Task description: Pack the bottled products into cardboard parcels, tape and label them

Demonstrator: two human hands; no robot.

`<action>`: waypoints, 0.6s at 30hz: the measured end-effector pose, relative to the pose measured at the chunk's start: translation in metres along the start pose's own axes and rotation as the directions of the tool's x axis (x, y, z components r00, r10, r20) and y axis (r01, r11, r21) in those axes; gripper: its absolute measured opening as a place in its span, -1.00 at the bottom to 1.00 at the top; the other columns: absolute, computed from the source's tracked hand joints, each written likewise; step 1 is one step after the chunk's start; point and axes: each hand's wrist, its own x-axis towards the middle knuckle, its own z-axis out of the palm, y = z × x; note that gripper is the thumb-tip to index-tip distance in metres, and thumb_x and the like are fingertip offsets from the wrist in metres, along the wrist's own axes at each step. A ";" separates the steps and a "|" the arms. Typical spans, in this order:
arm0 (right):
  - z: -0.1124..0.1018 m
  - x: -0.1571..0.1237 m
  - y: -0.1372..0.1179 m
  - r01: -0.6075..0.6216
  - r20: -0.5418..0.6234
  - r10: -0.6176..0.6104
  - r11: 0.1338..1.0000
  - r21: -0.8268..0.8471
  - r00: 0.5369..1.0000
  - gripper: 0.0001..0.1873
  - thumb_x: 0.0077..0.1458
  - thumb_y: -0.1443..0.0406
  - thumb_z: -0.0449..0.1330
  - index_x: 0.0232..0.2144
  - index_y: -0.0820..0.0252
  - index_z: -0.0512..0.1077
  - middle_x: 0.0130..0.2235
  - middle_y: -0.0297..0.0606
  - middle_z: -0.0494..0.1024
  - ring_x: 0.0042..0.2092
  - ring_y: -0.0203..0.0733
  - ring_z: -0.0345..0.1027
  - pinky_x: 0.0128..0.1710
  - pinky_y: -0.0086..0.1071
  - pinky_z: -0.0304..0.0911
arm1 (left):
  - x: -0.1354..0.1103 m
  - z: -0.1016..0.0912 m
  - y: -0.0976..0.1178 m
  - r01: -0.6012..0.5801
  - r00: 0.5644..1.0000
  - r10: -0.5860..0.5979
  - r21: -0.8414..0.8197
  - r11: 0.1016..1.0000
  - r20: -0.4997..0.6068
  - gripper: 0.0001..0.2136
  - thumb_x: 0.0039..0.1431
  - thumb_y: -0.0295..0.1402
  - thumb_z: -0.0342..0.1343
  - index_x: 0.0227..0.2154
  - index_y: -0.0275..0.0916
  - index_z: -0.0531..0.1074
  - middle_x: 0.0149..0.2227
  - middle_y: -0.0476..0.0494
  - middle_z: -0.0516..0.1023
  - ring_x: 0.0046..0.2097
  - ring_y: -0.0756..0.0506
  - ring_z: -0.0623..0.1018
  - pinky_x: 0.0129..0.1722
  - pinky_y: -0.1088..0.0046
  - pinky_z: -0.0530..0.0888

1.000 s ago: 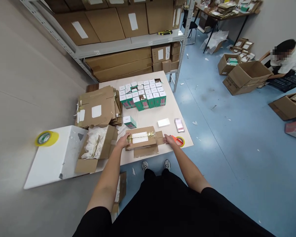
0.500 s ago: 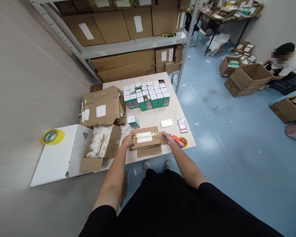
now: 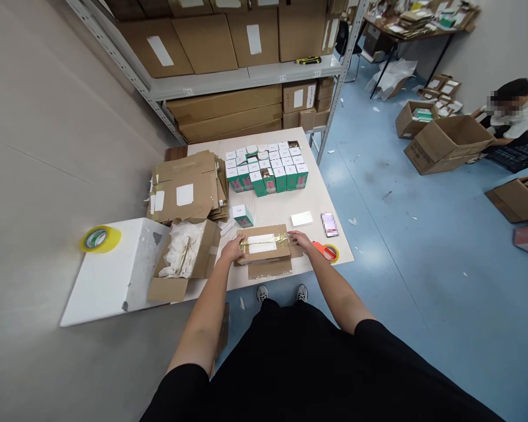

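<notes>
My left hand [image 3: 233, 249] lies flat on the left end of a closed cardboard box [image 3: 264, 246], which has gold-tinted tape across its top and a white label. My right hand [image 3: 299, 238] presses on the box's right end, near the flap, and holds nothing. Just right of it, orange-handled scissors [image 3: 322, 251] lie on a yellow tape roll [image 3: 333, 255]. A small green-and-white carton [image 3: 243, 215] stands beyond the box, and a block of several matching cartons [image 3: 267, 170] stands farther back.
The pale work table [image 3: 281, 205] also holds a white card [image 3: 301, 218], a blurred packet [image 3: 330, 224] and flattened cardboard [image 3: 185, 190]. To the left are an open carton [image 3: 185, 258] and a white board [image 3: 114, 275]. A seated co-worker [image 3: 510, 114] is at far right.
My right hand has slid left along the box end, away from the scissors. My left hand stays on the box. The whole view has shifted slightly.
</notes>
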 end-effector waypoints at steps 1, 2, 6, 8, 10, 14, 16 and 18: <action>-0.002 0.001 -0.002 0.017 0.031 -0.016 0.999 -0.032 0.999 -0.70 -0.07 0.22 0.20 -0.22 0.10 0.53 -0.29 -0.33 0.57 -0.29 -0.25 0.34 -0.32 -0.45 0.21 | 0.000 0.000 -0.001 0.002 1.000 -0.002 0.000 1.000 -0.001 -0.01 -0.12 -0.38 0.50 0.41 0.04 0.21 0.53 -0.14 0.11 0.39 -0.33 0.35 0.20 0.31 0.37; -0.004 0.003 -0.005 0.035 0.066 -0.030 0.997 -0.066 0.997 -0.72 -0.09 0.22 0.20 -0.26 0.10 0.53 -0.28 -0.33 0.57 -0.27 -0.23 0.33 -0.30 -0.43 0.20 | 0.001 0.001 -0.001 0.003 1.000 -0.003 0.000 1.000 -0.001 -0.01 -0.12 -0.38 0.50 0.41 0.04 0.20 0.52 -0.15 0.12 0.39 -0.33 0.36 0.19 0.31 0.37; -0.012 0.009 -0.013 0.088 0.161 -0.056 0.975 -0.203 0.985 -0.86 -0.13 0.21 0.24 -0.44 0.12 0.46 -0.36 -0.33 0.52 -0.29 -0.19 0.27 -0.26 -0.35 0.16 | 0.001 0.002 -0.002 0.016 1.000 -0.016 -0.003 1.000 0.000 0.01 -0.12 -0.37 0.50 0.43 0.02 0.19 0.49 -0.21 0.19 0.37 -0.34 0.38 0.19 0.29 0.39; -0.015 0.010 -0.017 0.101 0.170 -0.063 0.969 -0.225 0.983 -0.86 -0.13 0.19 0.26 -0.50 0.12 0.43 -0.40 -0.33 0.50 -0.28 -0.17 0.26 -0.25 -0.34 0.15 | 0.002 0.002 -0.002 0.022 1.000 -0.022 -0.005 1.000 -0.002 0.01 -0.13 -0.37 0.50 0.42 0.02 0.20 0.49 -0.22 0.20 0.36 -0.34 0.39 0.19 0.29 0.39; -0.017 0.010 -0.020 0.117 0.164 -0.080 0.967 -0.228 0.983 -0.83 -0.12 0.16 0.26 -0.50 0.12 0.43 -0.39 -0.32 0.51 -0.24 -0.14 0.27 -0.23 -0.33 0.15 | 0.002 0.002 -0.002 0.019 1.000 -0.019 -0.009 1.000 -0.007 0.00 -0.14 -0.38 0.50 0.41 0.04 0.21 0.50 -0.20 0.19 0.37 -0.33 0.39 0.19 0.30 0.39; -0.021 0.007 -0.027 0.130 0.183 -0.088 0.963 -0.237 0.979 -0.80 -0.15 0.12 0.27 -0.51 0.11 0.43 -0.39 -0.30 0.52 -0.21 -0.11 0.31 -0.22 -0.34 0.16 | 0.003 0.002 -0.003 0.023 1.000 -0.023 -0.009 1.000 0.004 -0.01 -0.15 -0.36 0.51 0.40 0.05 0.23 0.49 -0.18 0.21 0.36 -0.31 0.40 0.20 0.32 0.38; -0.023 0.005 -0.030 0.106 0.211 -0.057 0.968 -0.226 0.976 -0.81 -0.18 0.15 0.29 -0.54 0.12 0.42 -0.42 -0.32 0.50 -0.24 -0.13 0.31 -0.23 -0.35 0.16 | 0.004 0.003 -0.004 0.024 1.000 -0.024 -0.011 1.000 0.005 0.00 -0.16 -0.36 0.51 0.40 0.04 0.22 0.48 -0.19 0.23 0.35 -0.30 0.41 0.20 0.34 0.37; -0.025 0.003 -0.030 0.063 0.199 -0.023 0.978 -0.198 0.980 -0.82 -0.21 0.20 0.30 -0.48 0.11 0.44 -0.44 -0.36 0.49 -0.27 -0.15 0.32 -0.24 -0.36 0.16 | 0.004 0.003 -0.004 0.023 1.000 -0.023 -0.012 1.000 -0.002 0.01 -0.17 -0.36 0.50 0.40 0.04 0.22 0.48 -0.20 0.23 0.35 -0.30 0.41 0.20 0.34 0.38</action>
